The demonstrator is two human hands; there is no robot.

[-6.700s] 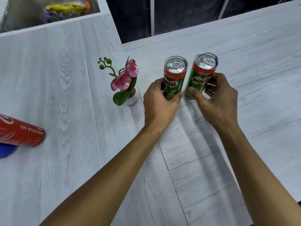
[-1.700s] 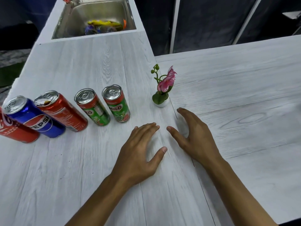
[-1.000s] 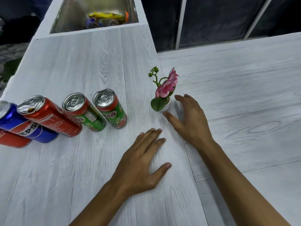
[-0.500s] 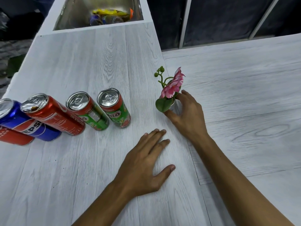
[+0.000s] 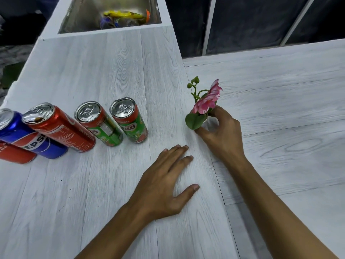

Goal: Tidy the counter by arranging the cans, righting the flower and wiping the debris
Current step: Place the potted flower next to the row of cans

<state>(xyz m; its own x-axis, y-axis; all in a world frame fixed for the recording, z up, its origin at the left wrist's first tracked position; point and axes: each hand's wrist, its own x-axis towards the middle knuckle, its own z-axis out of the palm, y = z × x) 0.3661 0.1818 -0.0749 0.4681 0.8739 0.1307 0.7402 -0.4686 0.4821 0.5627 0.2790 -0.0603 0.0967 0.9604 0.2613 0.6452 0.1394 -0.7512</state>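
Our right hand (image 5: pixel 222 139), open on the counter (image 5: pixel 93 71) a second ago, now pinches the pot (image 5: pixel 210 122) of the upright flower (image 5: pixel 206 102), right of the lined-up cans (image 5: pixel 128 120), while our left hand (image 5: pixel 164 186) rests flat and open; we judge wiping remains.

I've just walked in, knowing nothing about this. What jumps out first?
The pink flower in its little pot, right of centre, with the right hand curled round the pot. Left of it, a row of upright cans runs to the picture's left edge: two green Milo, one red, a blue Pepsi, another red. The left hand lies flat on the counter in front.
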